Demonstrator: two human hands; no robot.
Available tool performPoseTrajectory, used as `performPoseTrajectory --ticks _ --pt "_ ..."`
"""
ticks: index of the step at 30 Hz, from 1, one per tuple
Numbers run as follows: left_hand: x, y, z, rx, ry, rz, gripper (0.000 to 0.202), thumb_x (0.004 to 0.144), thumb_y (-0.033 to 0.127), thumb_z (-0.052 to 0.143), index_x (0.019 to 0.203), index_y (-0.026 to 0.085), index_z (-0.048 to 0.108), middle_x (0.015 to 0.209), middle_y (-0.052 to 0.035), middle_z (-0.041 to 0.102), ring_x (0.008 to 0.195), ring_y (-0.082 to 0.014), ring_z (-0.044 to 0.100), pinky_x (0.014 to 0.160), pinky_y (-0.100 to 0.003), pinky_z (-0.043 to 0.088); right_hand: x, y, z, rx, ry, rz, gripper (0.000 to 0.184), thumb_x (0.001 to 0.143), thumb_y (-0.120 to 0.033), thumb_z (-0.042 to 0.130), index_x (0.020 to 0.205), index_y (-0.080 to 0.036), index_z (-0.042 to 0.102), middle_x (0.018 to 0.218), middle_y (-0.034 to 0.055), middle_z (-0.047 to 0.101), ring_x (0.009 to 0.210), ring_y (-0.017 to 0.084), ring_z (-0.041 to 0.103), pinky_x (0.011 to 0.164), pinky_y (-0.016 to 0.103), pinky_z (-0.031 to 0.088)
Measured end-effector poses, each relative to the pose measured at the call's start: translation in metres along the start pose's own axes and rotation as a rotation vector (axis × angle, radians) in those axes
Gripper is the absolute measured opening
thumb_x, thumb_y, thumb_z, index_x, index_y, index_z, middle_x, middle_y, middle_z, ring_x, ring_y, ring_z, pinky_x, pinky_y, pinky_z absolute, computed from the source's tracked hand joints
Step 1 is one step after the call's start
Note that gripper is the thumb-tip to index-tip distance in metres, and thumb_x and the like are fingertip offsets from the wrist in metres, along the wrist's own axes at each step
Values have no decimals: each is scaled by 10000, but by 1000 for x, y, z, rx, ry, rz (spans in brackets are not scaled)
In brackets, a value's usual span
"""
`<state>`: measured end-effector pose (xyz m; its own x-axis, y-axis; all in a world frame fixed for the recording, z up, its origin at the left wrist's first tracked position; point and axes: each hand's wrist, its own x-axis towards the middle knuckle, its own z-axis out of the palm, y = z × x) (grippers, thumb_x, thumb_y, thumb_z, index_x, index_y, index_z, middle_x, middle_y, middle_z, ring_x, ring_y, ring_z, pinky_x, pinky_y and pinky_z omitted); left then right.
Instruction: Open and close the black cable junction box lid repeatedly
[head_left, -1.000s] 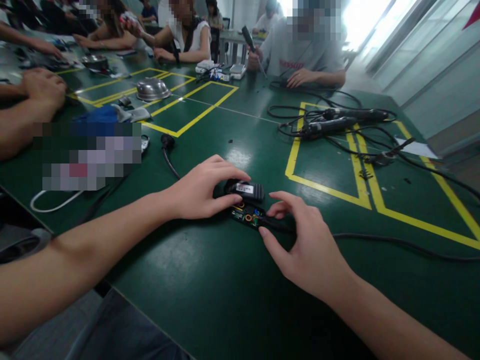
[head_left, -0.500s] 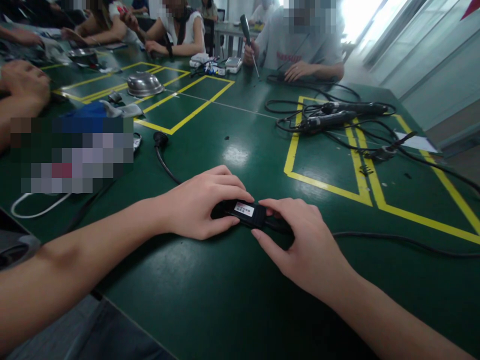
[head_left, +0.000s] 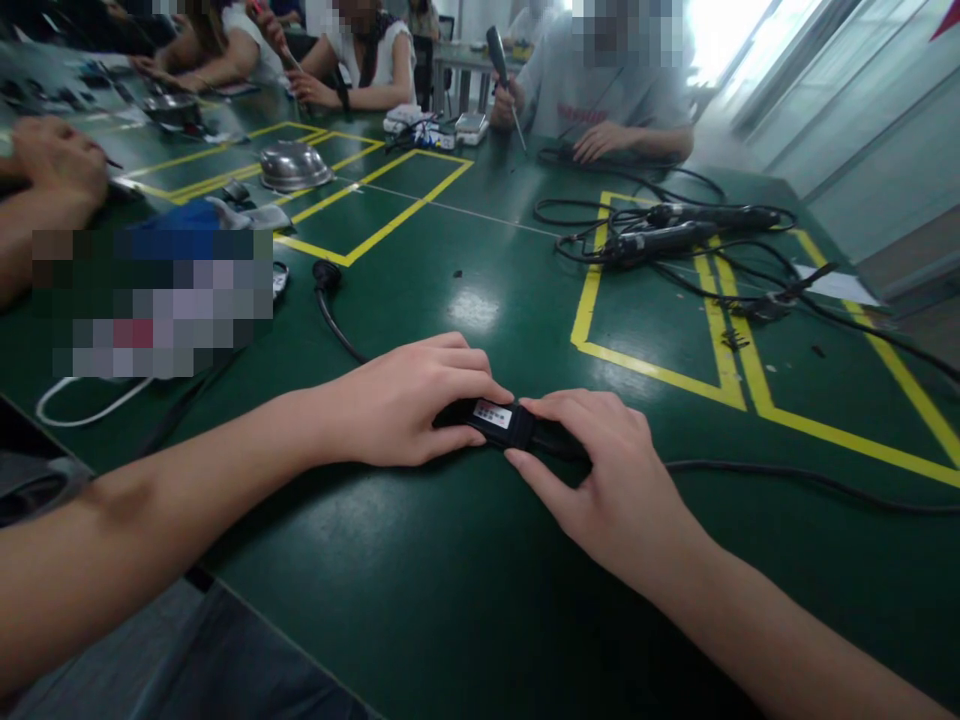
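Observation:
A small black power adapter (head_left: 496, 420) with a white label lies on the green table (head_left: 465, 570), its case closed. My left hand (head_left: 409, 402) grips its left end, fingers curled over the top and thumb underneath. My right hand (head_left: 604, 470) presses on its right end, fingers over the top, thumb along the near side. A black cable (head_left: 810, 482) runs from the adapter off to the right.
Two electric screwdrivers (head_left: 667, 238) with tangled cables lie inside yellow floor-tape boxes at the back right. A black plug and cord (head_left: 330, 290) lie behind my left hand. A metal bowl (head_left: 294, 165) and blue cloth (head_left: 187, 218) sit at left. Other people work across the table.
The black cover, earlier raised over the exposed circuit board, now sits closed on the adapter. Both my hands have closed in on it from the two ends.

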<state>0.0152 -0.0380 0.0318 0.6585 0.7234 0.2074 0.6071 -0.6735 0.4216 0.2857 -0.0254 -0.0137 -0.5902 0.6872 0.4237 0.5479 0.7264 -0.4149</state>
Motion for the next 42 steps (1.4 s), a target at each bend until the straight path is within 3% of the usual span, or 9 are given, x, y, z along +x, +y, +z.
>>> performPoseTrajectory --ticks 8,15,18,22,25,29,34,38,42 --pt "2 1 4 37 15 15 293 1057 271 760 1327 160 757 1151 -104 800 1073 -276 691 958 -401 561 1 -1 2 -16 -9 -5 221 1032 -322 722 1233 -230 720 1150 108 825 1072 344 751 934 507 519" --pt "0 -2 11 110 45 95 344 1105 320 662 1391 139 725 1249 -154 791 1099 -293 704 988 -429 577 -1 -1 1 -53 -13 -27 245 1047 -351 684 1263 -239 708 1186 128 815 1116 362 736 960 524 521" --pt "-1 -3 9 20 68 71 315 1106 322 660 1366 160 731 1242 -138 798 1106 -277 719 999 -410 579 -2 0 1 -22 0 3 394 1038 -387 700 1393 -228 639 1194 129 804 1097 353 746 979 531 532" --pt "-1 -9 5 -78 186 -17 336 1092 388 699 1349 173 732 1204 -107 801 1109 -255 731 1009 -386 573 -4 1 3 15 54 65 661 1022 -454 729 1575 -198 472 1201 132 790 1084 352 756 997 542 546" --pt "-1 -20 4 4 237 -126 359 1067 379 709 1362 176 739 1251 -112 796 1177 -281 715 1080 -431 549 -4 2 4 11 57 48 539 1016 -450 733 1459 -216 533 1188 128 787 1081 349 757 993 537 545" --pt "-2 -34 6 51 211 -222 331 1042 335 706 1329 178 760 1260 -118 806 1210 -297 717 1119 -467 541 -2 2 2 6 41 22 298 1015 -395 712 1248 -237 611 1104 106 785 1004 326 749 922 497 541" --pt "-3 -33 2 143 239 -154 237 1085 320 637 1229 198 781 1240 -113 817 1190 -283 714 1101 -456 540 0 0 -1 21 31 -44 62 1039 -274 645 1091 -239 651 961 62 778 866 272 722 806 423 510" --pt "-3 -17 0 310 107 -13 216 1106 332 592 1115 205 767 1048 -98 805 984 -260 717 893 -391 545 1 -1 -1 26 4 -60 44 1040 -237 626 1048 -229 669 925 59 770 816 255 702 749 398 497" --pt "-3 -2 3 379 -34 -12 174 1098 344 587 1074 210 695 921 -67 765 792 -237 702 705 -359 484 2 -3 -2 30 -42 -44 93 1056 -240 590 1066 -227 682 928 68 770 830 256 714 741 392 511"
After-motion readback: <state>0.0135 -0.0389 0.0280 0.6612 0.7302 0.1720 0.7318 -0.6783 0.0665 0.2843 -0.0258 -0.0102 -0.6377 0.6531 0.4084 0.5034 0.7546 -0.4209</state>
